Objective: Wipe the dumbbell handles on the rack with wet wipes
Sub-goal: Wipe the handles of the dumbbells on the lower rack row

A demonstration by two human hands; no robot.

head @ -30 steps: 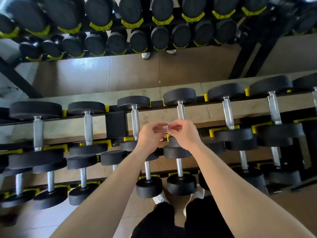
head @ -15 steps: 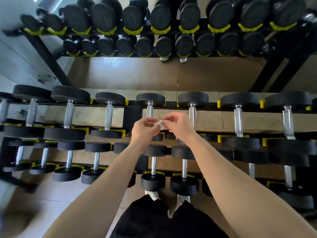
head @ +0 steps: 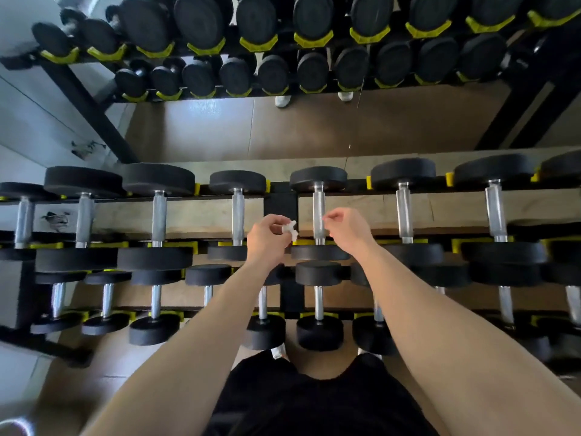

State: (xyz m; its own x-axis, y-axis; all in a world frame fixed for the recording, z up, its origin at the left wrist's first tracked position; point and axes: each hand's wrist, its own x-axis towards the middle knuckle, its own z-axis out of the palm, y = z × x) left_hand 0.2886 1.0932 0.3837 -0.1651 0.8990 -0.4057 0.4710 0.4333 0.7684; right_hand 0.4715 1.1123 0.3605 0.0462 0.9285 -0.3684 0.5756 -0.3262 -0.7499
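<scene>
A black rack [head: 281, 202] holds two tiers of black dumbbells with chrome handles. My left hand [head: 267, 239] pinches a small crumpled white wet wipe [head: 290, 229] in front of the rack's centre post. My right hand [head: 347, 229] hovers just right of it, fingers curled, beside the chrome handle [head: 318, 212] of the upper-tier dumbbell right of the post. Whether it holds a bit of wipe is too small to tell. The two hands are apart.
More chrome handles line the upper tier, such as one left of the post [head: 238, 215] and one to the right [head: 404, 214]. A lower tier of smaller dumbbells [head: 319, 332] sits near my legs. A mirror [head: 251, 127] behind shows the rack reflected.
My hands were joined around the wipe; now they have separated, the left keeping the wipe and the right drawn off to the right. My head has shifted the view rightward along the rack.
</scene>
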